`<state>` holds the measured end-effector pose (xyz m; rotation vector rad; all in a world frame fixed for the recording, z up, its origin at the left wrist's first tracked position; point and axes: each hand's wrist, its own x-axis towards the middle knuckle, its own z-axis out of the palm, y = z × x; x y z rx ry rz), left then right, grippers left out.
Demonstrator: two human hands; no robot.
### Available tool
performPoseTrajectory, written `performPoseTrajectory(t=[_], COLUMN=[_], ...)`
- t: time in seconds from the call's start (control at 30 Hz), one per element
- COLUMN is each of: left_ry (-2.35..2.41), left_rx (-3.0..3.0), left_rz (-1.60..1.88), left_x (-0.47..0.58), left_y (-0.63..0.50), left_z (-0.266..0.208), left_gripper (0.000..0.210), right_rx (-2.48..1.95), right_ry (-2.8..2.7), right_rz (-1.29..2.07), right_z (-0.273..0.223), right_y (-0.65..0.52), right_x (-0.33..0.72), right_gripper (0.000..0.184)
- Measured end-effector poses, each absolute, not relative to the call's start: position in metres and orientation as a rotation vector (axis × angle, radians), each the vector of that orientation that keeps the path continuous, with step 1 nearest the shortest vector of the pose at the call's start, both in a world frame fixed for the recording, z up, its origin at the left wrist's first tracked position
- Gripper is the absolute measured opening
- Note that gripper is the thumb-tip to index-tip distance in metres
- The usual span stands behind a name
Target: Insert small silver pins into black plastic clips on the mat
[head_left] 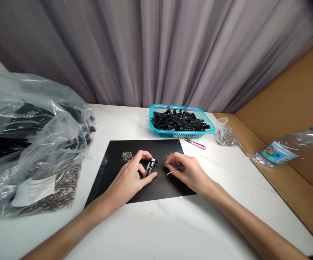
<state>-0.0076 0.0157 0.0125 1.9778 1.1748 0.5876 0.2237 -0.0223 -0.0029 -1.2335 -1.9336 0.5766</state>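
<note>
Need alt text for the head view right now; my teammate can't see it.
The left hand holds a black-and-silver piece and the right hand a thin rod, apart, over a black mat bearing small metal bits. Behind is a blue basket of black pieces; a clear bag lies at left, a bottle at right.

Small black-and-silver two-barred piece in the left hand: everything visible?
The small black-and-silver two-barred piece looks metallic: two slim, roughly parallel bars, bright top end, black part beside it. It slants over the black rectangular mat, held by the left hand, index finger at its top. Mat contact unclear.
</note>
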Motion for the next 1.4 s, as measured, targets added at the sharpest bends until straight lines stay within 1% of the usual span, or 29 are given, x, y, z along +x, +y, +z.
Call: performPoseTrajectory(t=[0.1, 0.23, 0.37, 0.47, 0.57, 0.63, 0.7, 0.83, 0.9, 1.17, 1.27, 1.4], left_ry=[1.182, 1.147, 1.155, 1.129, 1.05, 1.004, 0.976, 0.958, 0.96, 0.821, 0.774, 0.782], left_rx=[2.026, 2.074, 2.092, 2.06, 2.04, 2.023, 2.025, 2.033, 2.013, 1.718, 1.674, 1.608], left_rz=[0.568, 0.582, 0.602, 0.599, 0.528, 0.488, 0.486, 0.512, 0.52, 0.606, 0.533, 0.434], left_x=[-0.007, -0.006, -0.006, -0.007, -0.009, -0.01, -0.009, -0.007, -0.005, -0.004, -0.006, -0.012], left_y=[0.016, 0.015, 0.015, 0.015, 0.013, 0.012, 0.011, 0.012, 0.012, 0.012, 0.014, 0.018], left_z=[0.012, 0.009, 0.005, 0.005, 0.006, 0.006, 0.006, 0.005, 0.007, 0.016, 0.013, 0.007], left_gripper=[0.036, 0.034, 0.032, 0.041, 0.054, 0.058, 0.056, 0.047, 0.047, 0.066, 0.074, 0.094], right_rx=[-1.223, -1.19, -1.119, -1.119, -1.178, -1.21, -1.229, -1.248, -1.228, -1.232, -1.238, -1.237], right_ry=[-1.863, -1.881, -1.865, -1.835, -1.763, -1.685, -1.631, -1.653, -1.671, -1.559, -1.52, -1.453], right_rz=[0.636, 0.612, 0.673, 0.72, 0.747, 0.795, 0.833, 0.805, 0.817, 0.879, 0.91, 0.94], right_z=[-0.004, -0.002, 0.001, 0.001, -0.003, -0.005, -0.007, -0.006, -0.005, -0.005, -0.006, -0.005], right_y=[-0.022, -0.022, -0.022, -0.023, -0.023, -0.022, -0.022, -0.023, -0.026, -0.03, -0.027, -0.023], right_x=[0.223, 0.221, 0.22, 0.22, 0.22, 0.22, 0.22, 0.22, 0.217, 0.199, 0.199, 0.204], right_gripper=[0.014, 0.011, 0.018, 0.022, 0.018, 0.017, 0.018, 0.011, 0.011, 0.012, 0.013, 0.014])
